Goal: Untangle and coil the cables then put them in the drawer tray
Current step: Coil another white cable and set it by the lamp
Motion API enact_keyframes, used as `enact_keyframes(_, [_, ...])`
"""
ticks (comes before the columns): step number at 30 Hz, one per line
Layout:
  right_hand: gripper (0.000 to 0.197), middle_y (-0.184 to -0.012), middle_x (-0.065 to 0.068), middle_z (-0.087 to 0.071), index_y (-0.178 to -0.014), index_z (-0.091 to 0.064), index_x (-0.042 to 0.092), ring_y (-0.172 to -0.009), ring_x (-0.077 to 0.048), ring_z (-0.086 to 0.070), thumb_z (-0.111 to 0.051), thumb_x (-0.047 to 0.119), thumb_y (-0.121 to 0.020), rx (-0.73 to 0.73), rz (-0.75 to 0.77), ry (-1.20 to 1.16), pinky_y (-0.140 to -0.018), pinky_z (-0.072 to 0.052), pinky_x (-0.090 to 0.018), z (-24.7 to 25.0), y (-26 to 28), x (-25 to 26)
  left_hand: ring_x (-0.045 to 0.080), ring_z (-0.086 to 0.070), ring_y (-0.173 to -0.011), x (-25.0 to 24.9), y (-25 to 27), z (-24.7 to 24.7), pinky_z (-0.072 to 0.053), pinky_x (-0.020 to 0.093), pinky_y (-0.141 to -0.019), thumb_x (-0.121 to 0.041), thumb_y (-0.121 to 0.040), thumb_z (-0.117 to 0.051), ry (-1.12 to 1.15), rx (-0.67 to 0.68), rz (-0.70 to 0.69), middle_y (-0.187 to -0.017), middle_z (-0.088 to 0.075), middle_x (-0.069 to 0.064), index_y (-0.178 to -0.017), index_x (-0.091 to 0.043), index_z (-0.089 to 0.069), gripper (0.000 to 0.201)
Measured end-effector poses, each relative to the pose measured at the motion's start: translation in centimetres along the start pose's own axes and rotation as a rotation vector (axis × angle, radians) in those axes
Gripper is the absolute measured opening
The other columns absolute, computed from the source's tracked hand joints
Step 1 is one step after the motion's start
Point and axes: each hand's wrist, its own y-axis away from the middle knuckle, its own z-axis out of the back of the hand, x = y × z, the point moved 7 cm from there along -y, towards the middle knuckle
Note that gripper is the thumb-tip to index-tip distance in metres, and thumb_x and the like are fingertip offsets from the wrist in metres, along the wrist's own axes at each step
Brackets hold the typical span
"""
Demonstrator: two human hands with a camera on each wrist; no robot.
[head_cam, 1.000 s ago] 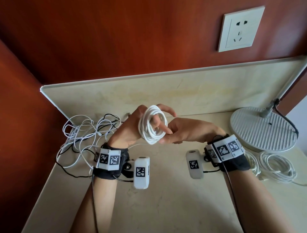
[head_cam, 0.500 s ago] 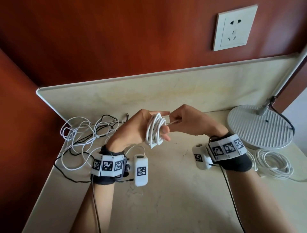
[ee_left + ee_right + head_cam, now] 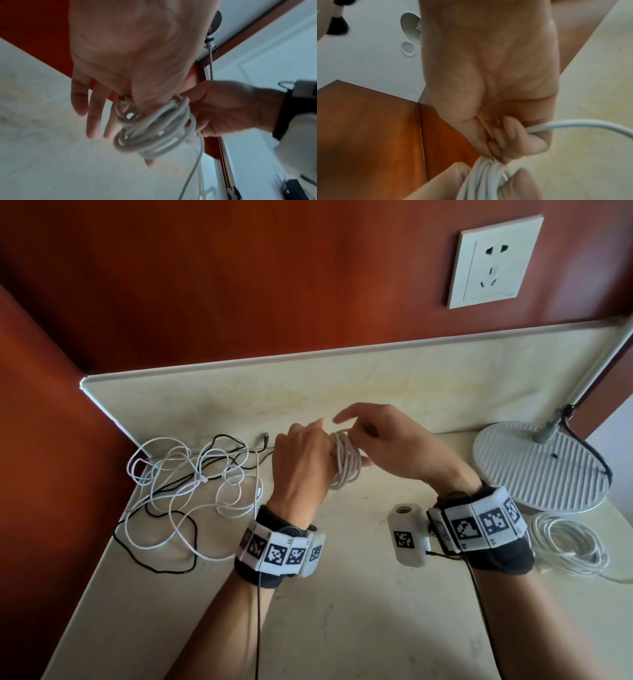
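Note:
A white cable coil [image 3: 346, 465] [image 3: 154, 129] [image 3: 485, 180] is held in the air above the counter between both hands. My left hand [image 3: 301, 460] [image 3: 133, 75] holds it with the thumb through the loops; the other fingers hang straight. My right hand [image 3: 376, 440] [image 3: 496, 135] pinches the cable's loose end [image 3: 573, 123] right at the coil, with the index finger raised. A tangle of white and black cables [image 3: 191, 491] lies at the left on the counter [image 3: 342, 611]. A second coiled white cable [image 3: 568, 542] lies at the right. No drawer tray is in view.
A round white lamp base [image 3: 537, 467] stands at the back right with its pole rising along the wall. A low stone backsplash [image 3: 342, 385] rims the counter at the back and left. A wall socket [image 3: 493, 261] sits above.
The left hand has turned palm down with the coil. The right hand carried the loose end over the top of the coil and now sits right against it.

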Motion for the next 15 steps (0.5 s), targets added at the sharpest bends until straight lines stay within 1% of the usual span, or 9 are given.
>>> enact_keyframes(2, [0.032, -0.066, -0.007, -0.057, -0.126, -0.061, 0.015, -0.058, -0.011, -0.051, -0.048, 0.006, -0.099, -0.049, 0.04, -0.045, -0.059, -0.051, -0.041, 0.1, 0.1, 0.8, 0.035, -0.068, -0.097, -0.2, 0.0, 0.9, -0.047, 0.043, -0.074, -0.013, -0.087, -0.069, -0.036, -0.103, -0.007, -0.125, -0.073, 0.006, -0.076, -0.015, -0.074, 0.012])
enact_keyframes(4, [0.031, -0.065, 0.001, -0.059, -0.129, -0.057, 0.017, -0.057, -0.012, -0.049, -0.049, 0.008, -0.1, -0.063, 0.041, -0.085, -0.057, -0.044, -0.035, 0.2, 0.3, 1.0, 0.035, -0.067, -0.078, 0.2, -0.1, 1.4, -0.041, 0.039, -0.062, -0.013, -0.087, -0.072, -0.037, -0.154, 0.049, -0.093, -0.073, 0.005, -0.069, -0.016, -0.065, 0.019])
enact_keyframes(6, [0.031, -0.067, 0.004, -0.065, -0.129, -0.055, 0.016, -0.056, -0.013, -0.052, -0.046, 0.007, -0.101, -0.013, 0.026, -0.141, -0.056, -0.044, -0.032, 0.0, 0.7, 1.4, 0.033, -0.06, -0.063, 1.0, 0.0, 1.8, -0.034, 0.036, -0.058, -0.02, -0.089, -0.074, -0.014, -0.221, 0.082, -0.07, -0.059, 0.006, -0.064, -0.019, -0.051, 0.034])
enact_keyframes(8, [0.028, -0.072, 0.0, -0.068, -0.125, -0.056, 0.015, -0.057, -0.017, -0.053, -0.044, 0.003, -0.102, 0.053, 0.032, -0.223, -0.053, -0.044, -0.035, -0.6, 1.0, 2.0, 0.032, -0.062, -0.063, 2.6, -0.3, 2.0, -0.039, 0.035, -0.056, -0.024, -0.091, -0.072, 0.081, -0.284, 0.152, -0.071, -0.064, 0.006, -0.066, -0.014, -0.058, 0.03])
enact_keyframes(10, [0.021, -0.07, 0.0, -0.067, -0.116, -0.058, 0.016, -0.054, -0.016, -0.048, -0.045, 0.005, -0.105, 0.075, 0.05, -0.267, -0.052, -0.039, -0.034, -1.4, 1.0, 2.4, 0.028, -0.066, -0.065, 4.6, -0.4, 2.2, -0.041, 0.032, -0.055, -0.038, -0.093, -0.07, 0.132, -0.338, 0.234, -0.076, -0.07, 0.004, -0.074, -0.013, -0.068, 0.032])
enact_keyframes(12, [0.009, -0.064, 0.004, -0.063, -0.108, -0.058, 0.016, -0.052, -0.014, -0.042, -0.049, 0.011, -0.107, 0.089, 0.074, -0.244, -0.052, -0.036, -0.031, -2.4, 0.9, 2.8, 0.016, -0.062, -0.057, 5.7, -0.4, 2.5, -0.038, 0.028, -0.052, -0.062, -0.091, -0.063, 0.261, -0.389, 0.249, -0.067, -0.068, -0.001, -0.07, -0.016, -0.07, 0.051])
enact_keyframes(13, [0.007, -0.06, 0.006, -0.059, -0.106, -0.058, 0.014, -0.051, -0.014, -0.04, -0.051, 0.015, -0.108, 0.103, 0.078, -0.239, -0.051, -0.035, -0.03, -2.9, 0.9, 3.0, 0.003, -0.056, -0.052, 6.1, -0.3, 2.9, -0.036, 0.025, -0.05, -0.069, -0.088, -0.062, 0.347, -0.43, 0.236, -0.058, -0.063, -0.006, -0.063, -0.018, -0.066, 0.057])
enact_keyframes(14, [0.011, -0.056, 0.007, -0.054, -0.102, -0.059, 0.011, -0.049, -0.013, -0.037, -0.052, 0.018, -0.108, 0.113, 0.079, -0.247, -0.049, -0.034, -0.027, -3.3, 0.8, 3.0, -0.006, -0.047, -0.048, 6.3, -0.3, 3.4, -0.033, 0.02, -0.05, -0.067, -0.088, -0.066, 0.426, -0.485, 0.221, -0.051, -0.054, -0.011, -0.059, -0.021, -0.062, 0.054])
enact_keyframes(15, [0.018, -0.053, 0.008, -0.049, -0.099, -0.061, 0.008, -0.048, -0.012, -0.035, -0.051, 0.018, -0.109, 0.123, 0.082, -0.267, -0.048, -0.032, -0.023, -3.7, 0.7, 3.1, -0.01, -0.042, -0.046, 6.6, -0.3, 3.6, -0.031, 0.015, -0.05, -0.055, -0.088, -0.073, 0.51, -0.527, 0.217, -0.047, -0.049, -0.012, -0.057, -0.022, -0.062, 0.047])
